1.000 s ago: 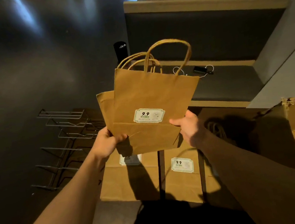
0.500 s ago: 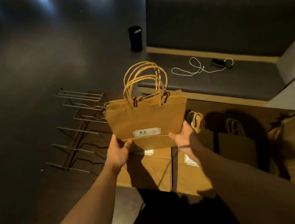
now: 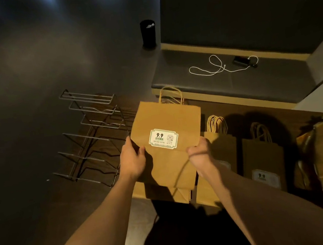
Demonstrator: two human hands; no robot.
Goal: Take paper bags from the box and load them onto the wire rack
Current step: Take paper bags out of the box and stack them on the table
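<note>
With both hands (image 3: 132,160) (image 3: 200,154) pinching the bags (image 3: 164,122) mid-frame, keep them squared and slide left into the rack (image 3: 95,134).

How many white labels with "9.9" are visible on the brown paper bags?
2: one on the brown paper bag held by both hands, one on the bag lying far right. Others may be hidden.
</note>
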